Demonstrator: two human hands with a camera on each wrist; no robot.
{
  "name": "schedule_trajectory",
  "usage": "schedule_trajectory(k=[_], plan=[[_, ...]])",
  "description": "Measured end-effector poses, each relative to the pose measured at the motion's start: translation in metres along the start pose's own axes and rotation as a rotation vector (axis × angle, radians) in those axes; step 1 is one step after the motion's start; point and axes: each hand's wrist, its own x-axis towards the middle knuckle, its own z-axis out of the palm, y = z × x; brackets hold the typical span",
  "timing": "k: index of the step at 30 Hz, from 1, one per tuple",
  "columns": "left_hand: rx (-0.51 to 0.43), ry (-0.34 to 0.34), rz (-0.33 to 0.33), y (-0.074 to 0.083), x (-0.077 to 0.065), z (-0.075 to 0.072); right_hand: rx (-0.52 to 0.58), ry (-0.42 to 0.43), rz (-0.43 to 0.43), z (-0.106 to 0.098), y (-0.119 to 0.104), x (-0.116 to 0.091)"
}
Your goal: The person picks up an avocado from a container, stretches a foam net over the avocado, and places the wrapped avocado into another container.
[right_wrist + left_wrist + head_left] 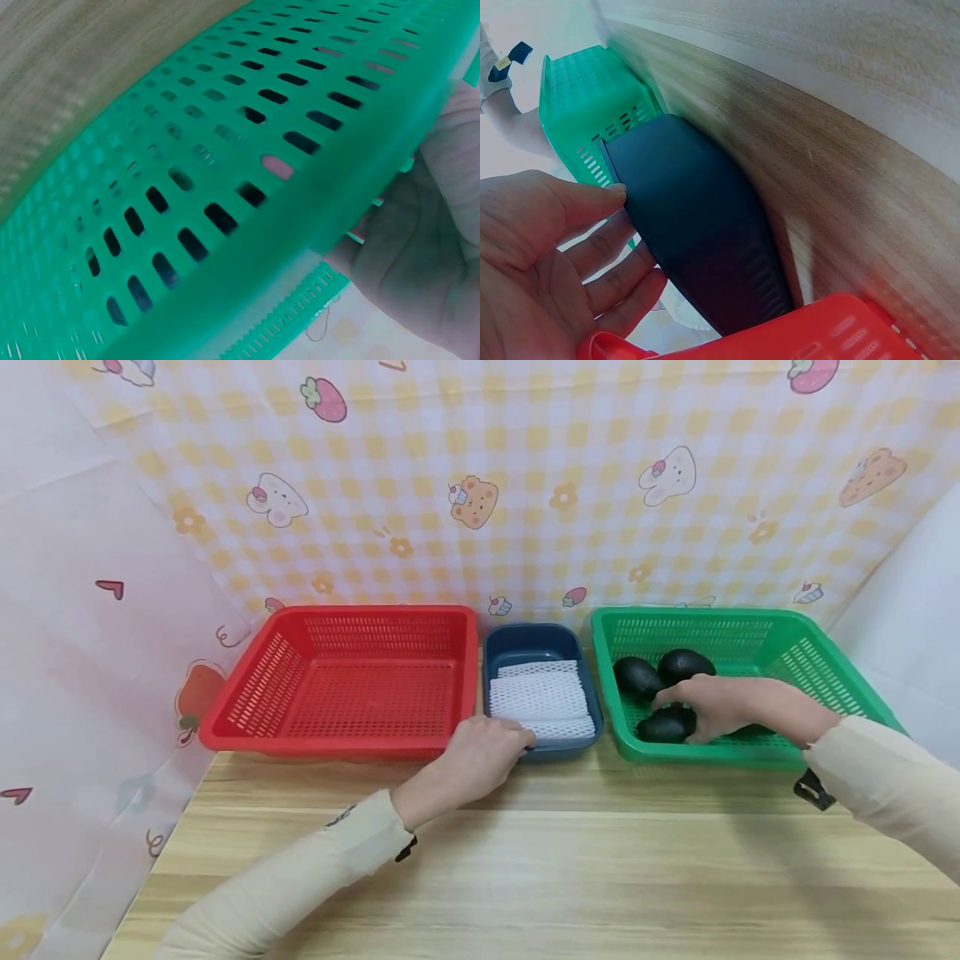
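My right hand (716,706) reaches into the green basket (615,727), its thumb and fingers round a dark avocado (663,725) at the front left. Two more avocados, one at the left (636,677) and one behind (686,664), lie close by; another dark piece (753,730) is partly hidden under the wrist. My left hand (483,752) is at the front left rim of the dark blue bin (534,639), beside white foam net sleeves (538,695). In the left wrist view its thumb touches the bin's rim (641,225), fingers loosely bent. Basket wall (247,150) hides the right fingertips in the right wrist view.
A red basket (337,745) stands left of the blue bin, close to my left hand. All three containers line up along the back of the wooden table (540,860), before a checked cloth (555,468). White cloth hangs at both sides.
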Motion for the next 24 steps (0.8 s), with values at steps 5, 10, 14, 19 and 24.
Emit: schedule_trajectory(k=[5,10,14,19,24], plan=[[0.005,0.003,0.003,0.000,-0.001,-0.001,0.028,0.038,0.022,-0.005,-0.002,-0.007],[0.009,0.013,0.007,0.000,-0.001,0.001,0.053,0.077,0.055,-0.007,-0.005,-0.017],[0.022,0.014,0.003,0.000,-0.002,0.002,0.058,0.115,0.068,-0.008,-0.005,-0.025],[0.030,0.025,0.002,0.000,-0.003,0.002,0.037,0.192,0.060,-0.010,-0.010,-0.034],[0.033,0.034,0.004,-0.001,-0.004,0.003,-0.007,0.290,0.019,-0.010,-0.016,-0.039]])
